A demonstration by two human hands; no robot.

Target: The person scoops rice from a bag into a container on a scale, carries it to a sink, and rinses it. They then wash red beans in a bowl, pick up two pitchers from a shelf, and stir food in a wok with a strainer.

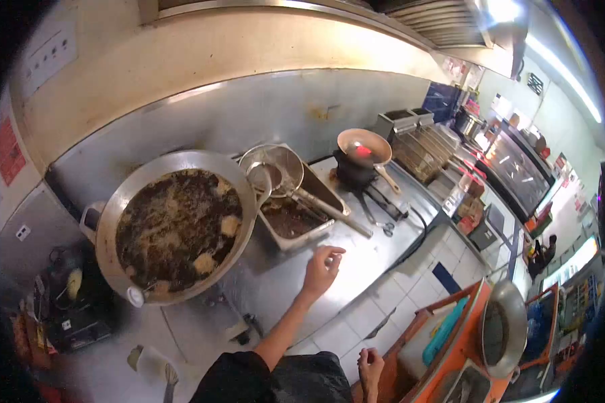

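Note:
My left hand (323, 269) reaches out over the steel counter (356, 258), fingers spread and holding nothing. It hovers just in front of a metal tray (319, 232) of dark crumbs. Left of it stands a large wok (175, 228) of dark oil with several pale pieces frying. A wire skimmer (272, 171) rests across the tray and the wok's rim. My right hand (370, 366) hangs low by my body, next to an orange cart (450, 342). Its fingers look loosely curled, and it is too small to tell whether it holds anything.
A small pan (364, 148) sits on a black burner at the back, with scissors (386, 227) lying in front of it. Fry baskets (417, 144) stand further right. A metal bowl (504, 329) rests on the cart. Another person (541, 252) stands far off to the right.

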